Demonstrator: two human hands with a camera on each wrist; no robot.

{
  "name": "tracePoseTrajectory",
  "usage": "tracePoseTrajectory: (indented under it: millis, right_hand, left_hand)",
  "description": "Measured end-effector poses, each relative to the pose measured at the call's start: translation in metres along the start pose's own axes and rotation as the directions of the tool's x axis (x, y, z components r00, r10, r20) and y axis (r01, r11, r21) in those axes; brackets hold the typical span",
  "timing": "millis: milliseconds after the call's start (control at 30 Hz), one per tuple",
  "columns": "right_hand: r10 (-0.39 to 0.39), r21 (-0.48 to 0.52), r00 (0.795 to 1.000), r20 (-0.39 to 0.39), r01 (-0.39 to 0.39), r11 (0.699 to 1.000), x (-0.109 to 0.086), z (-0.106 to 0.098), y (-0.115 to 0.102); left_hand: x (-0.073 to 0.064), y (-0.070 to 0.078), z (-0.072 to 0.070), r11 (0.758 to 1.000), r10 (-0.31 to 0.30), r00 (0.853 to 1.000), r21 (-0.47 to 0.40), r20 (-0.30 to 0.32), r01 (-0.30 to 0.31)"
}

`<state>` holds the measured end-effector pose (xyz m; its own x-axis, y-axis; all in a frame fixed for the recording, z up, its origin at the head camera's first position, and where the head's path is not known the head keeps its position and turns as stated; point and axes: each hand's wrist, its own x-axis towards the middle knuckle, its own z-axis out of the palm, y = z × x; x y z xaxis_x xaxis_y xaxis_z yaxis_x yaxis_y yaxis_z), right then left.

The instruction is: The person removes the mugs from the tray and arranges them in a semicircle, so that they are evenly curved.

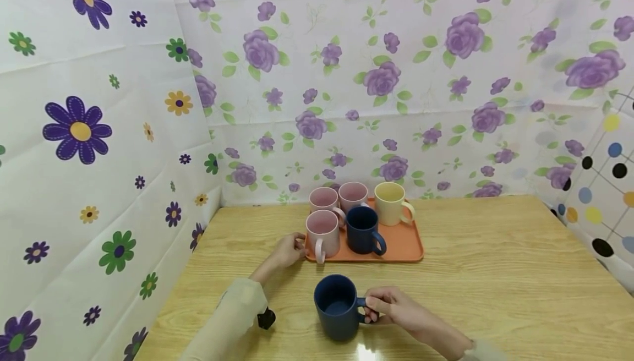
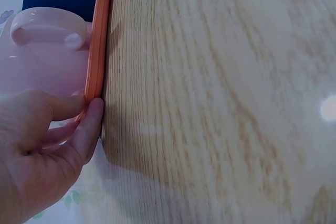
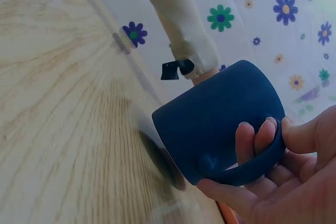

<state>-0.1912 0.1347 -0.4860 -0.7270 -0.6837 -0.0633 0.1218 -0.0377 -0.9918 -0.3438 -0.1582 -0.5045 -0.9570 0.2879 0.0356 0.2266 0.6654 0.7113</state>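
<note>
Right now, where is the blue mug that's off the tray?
In the head view, the blue mug is just right of bottom center, nearer the camera than the orange tray, its handle in the grip of the right hand.

Tray (image 1: 403, 248) is on the table (image 1: 495, 273), twd 12 o'c. On it: mid cup (image 1: 360, 235), 9 o'c cup (image 1: 322, 234), 10 o'c cup (image 1: 321, 200), 11 o'c cup (image 1: 353, 196) & 1 o'c cup (image 1: 388, 207). L hand (image 1: 287, 251) pinches tray at its 8 o'c. 6th cup (image 1: 337, 311) is off the tray, twd its 7 o'c, w/ R hand (image 1: 396, 310) on its handle (image 3: 239, 176) at 3 o'c. Behind tray, at 12 o'c, hangs back cloth (image 1: 421, 119); L cloth (image 1: 153, 234) is at 9, R cloth (image 1: 601, 185) at 3.
</note>
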Motion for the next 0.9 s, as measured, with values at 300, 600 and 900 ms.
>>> tracePoseTrajectory:
  millis: [300, 600, 900]
  right_hand:
    - [0.024, 0.055, 0.997, 0.080, -0.029, 0.998, 0.014, 0.024, 0.001]
    - [0.025, 0.097, 0.984, 0.179, -0.043, 0.994, 0.023, 0.044, 0.005]
    - [-0.048, 0.112, 0.957, 0.286, 0.016, 0.994, 0.032, 0.060, 0.020]
  left_hand:
    - [0.002, -0.004, -0.001, 1.000, -0.009, 1.000, 0.007, 0.013, 0.009]
    - [0.002, -0.002, -0.002, 0.998, -0.050, 0.998, -0.032, 0.027, 0.051]
    - [0.000, 0.001, -0.002, 0.992, -0.060, 0.996, -0.111, 0.063, 0.067]
